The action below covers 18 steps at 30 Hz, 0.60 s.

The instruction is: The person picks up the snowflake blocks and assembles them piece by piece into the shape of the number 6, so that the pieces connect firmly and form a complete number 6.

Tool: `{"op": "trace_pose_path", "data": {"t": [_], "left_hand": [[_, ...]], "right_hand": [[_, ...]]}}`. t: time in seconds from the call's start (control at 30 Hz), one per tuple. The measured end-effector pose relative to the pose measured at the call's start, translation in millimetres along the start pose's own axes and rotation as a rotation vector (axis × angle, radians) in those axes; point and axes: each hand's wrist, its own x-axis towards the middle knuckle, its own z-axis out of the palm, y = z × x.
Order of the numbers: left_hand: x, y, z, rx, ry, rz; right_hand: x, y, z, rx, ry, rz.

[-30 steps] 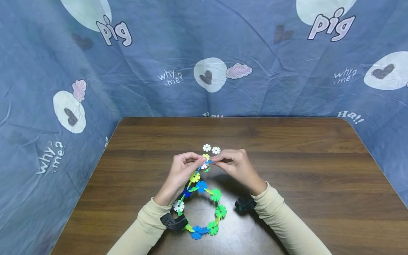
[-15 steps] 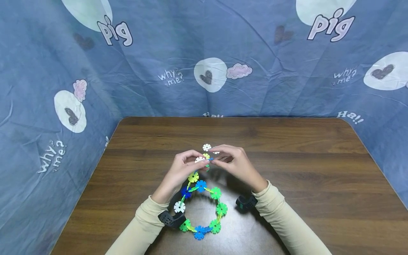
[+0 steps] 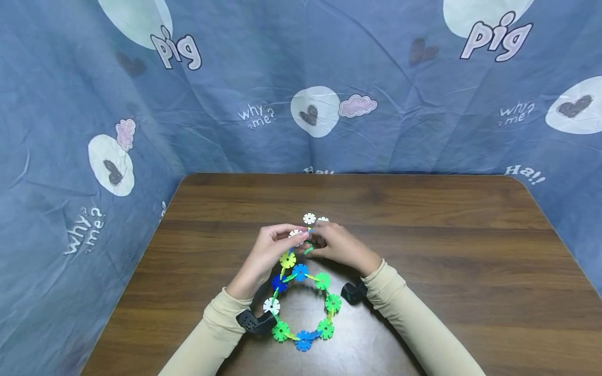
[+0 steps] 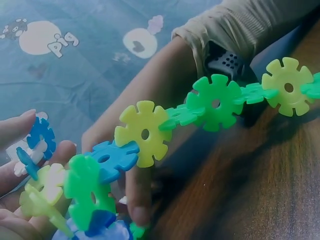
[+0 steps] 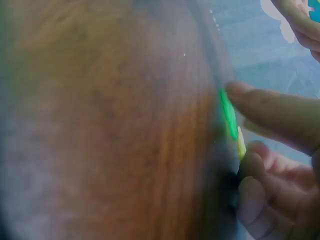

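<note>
My left hand (image 3: 261, 257) pinches a white snowflake disc (image 3: 295, 236) at the end of a chain of interlocking plastic discs; a blue disc (image 4: 42, 134) is slotted into it. From there the chain runs down past a yellow disc (image 3: 288, 259) into a ring of blue, white and green discs (image 3: 333, 303). My right hand (image 3: 347, 247) is lowered over loose discs just right of the left fingertips. Its thumb and fingers stand apart around a green disc (image 5: 228, 116), with a yellow disc (image 5: 241, 143) beside it. Whether the thumb touches the green disc is unclear.
Beyond the hands a loose white disc (image 3: 309, 218) lies on the brown wooden table (image 3: 423, 219). Another white disc (image 3: 323, 220) is partly covered by the right hand. A blue printed cloth (image 3: 216, 141) hangs behind the table's far edge.
The right hand has let go of the blue disc at the chain's end and moved down to the loose discs. The white disc in the left hand has turned to face the head camera.
</note>
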Motion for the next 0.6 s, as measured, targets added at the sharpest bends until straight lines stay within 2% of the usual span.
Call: {"op": "trace_pose_path", "data": {"t": [0.17,0.3,0.47,0.6], "left_hand": [[2.3,-0.4,-0.8,-0.011,-0.031,0.005],[3.7,-1.8,-1.8,-0.024,-0.051,0.000],[3.8,-4.4,-3.3,-0.038,-0.034,-0.015],[4.0,-5.3,-4.0,-0.041,-0.009,-0.010]], "right_hand": [[1,-1,-2,-0.067,-0.039,0.001],[-1,-1,-4,-0.025,-0.048,0.009],[-4,3,-11,0.176,-0.057,0.052],[-10,3,-23,0.458,0.003,0.154]]}}
